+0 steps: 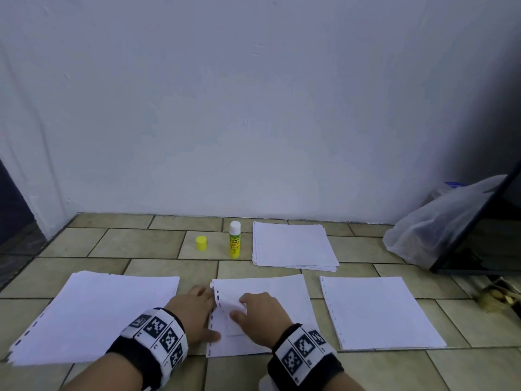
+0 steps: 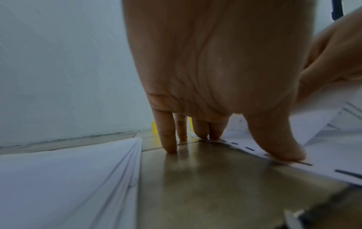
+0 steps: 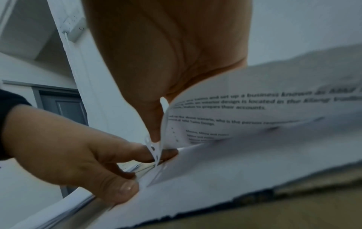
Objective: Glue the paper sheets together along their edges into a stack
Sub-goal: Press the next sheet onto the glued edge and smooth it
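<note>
Paper lies in four lots on the tiled floor (image 1: 158, 244): a thick pile (image 1: 93, 314) at 9 o'clock, a second pile (image 1: 293, 244) at 1 o'clock near the wall (image 1: 253, 108), a flat lot (image 1: 377, 311) at 3 o'clock, and the middle sheets (image 1: 270, 289) under both hands. Bare tile runs between all four lots, widest toward 11 o'clock.

The left hand (image 1: 194, 314) has its fingers straight; its thumb (image 2: 282, 148) presses the punched left edge of the middle sheets, and its little finger (image 2: 168, 139) touches bare tile beside that edge. The right hand (image 1: 262, 314) pinches the punched edge of the top sheet (image 3: 254, 108) and curls it up off the sheet below, so that printed text shows on its underside.

One glue stick (image 1: 234, 239) stands upright at 12 o'clock, just left of the far pile, its cap off. One yellow cap (image 1: 201, 243) sits apart on the tile to its left.

One plastic bag (image 1: 434, 227) slumps at 2 o'clock against a dark slanted board (image 1: 479, 221); what is in it cannot be made out.
</note>
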`<action>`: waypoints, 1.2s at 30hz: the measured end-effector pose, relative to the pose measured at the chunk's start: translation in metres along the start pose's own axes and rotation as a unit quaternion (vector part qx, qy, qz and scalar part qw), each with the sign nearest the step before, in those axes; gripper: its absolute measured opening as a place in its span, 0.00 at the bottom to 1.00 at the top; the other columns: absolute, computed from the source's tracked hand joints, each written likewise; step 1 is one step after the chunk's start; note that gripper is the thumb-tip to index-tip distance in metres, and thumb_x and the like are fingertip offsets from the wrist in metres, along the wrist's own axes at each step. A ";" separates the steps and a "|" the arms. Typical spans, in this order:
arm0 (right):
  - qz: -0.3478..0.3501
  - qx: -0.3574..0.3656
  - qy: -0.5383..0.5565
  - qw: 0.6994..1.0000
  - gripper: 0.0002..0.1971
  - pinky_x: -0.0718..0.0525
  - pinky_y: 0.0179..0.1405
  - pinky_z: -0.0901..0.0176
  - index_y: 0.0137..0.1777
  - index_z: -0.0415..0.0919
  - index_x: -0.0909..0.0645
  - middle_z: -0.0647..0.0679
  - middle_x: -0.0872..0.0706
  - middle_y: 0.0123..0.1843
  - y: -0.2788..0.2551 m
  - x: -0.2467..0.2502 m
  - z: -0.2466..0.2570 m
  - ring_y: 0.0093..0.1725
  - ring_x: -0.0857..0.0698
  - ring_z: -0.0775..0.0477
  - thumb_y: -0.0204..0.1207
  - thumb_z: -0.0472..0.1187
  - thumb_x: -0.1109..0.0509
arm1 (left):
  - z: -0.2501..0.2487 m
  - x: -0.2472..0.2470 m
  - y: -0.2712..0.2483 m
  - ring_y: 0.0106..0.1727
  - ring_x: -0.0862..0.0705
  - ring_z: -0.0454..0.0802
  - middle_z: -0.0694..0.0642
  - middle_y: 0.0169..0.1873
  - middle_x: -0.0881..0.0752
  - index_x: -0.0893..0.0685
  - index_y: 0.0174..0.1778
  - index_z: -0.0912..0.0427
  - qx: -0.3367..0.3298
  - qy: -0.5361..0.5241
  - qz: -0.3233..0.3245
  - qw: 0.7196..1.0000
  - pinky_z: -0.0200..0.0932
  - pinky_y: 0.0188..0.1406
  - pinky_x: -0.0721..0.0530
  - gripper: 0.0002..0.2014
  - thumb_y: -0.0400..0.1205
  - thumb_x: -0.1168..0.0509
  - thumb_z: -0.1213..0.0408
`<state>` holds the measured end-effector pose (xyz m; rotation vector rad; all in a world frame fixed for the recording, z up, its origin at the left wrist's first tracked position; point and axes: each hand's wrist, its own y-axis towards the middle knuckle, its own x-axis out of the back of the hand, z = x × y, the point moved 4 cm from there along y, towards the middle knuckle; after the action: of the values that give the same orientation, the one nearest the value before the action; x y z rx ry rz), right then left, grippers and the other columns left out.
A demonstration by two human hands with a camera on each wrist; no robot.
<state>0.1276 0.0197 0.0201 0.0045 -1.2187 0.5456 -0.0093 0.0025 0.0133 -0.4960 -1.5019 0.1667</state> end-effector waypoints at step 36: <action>0.025 0.009 -0.077 0.997 0.24 0.28 0.68 0.52 0.73 0.43 0.26 0.40 0.21 0.68 0.005 -0.008 -0.002 0.69 0.26 0.39 0.82 0.55 0.42 | 0.016 -0.016 0.001 0.84 0.46 0.44 0.46 0.84 0.46 0.40 0.84 0.48 -0.032 -0.080 -0.044 0.995 0.48 0.79 0.34 0.36 0.81 0.37 0.42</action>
<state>0.1258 0.0212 0.0112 0.0322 -1.3674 0.6086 -0.0262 0.0000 -0.0017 -0.4762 -1.6868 0.0903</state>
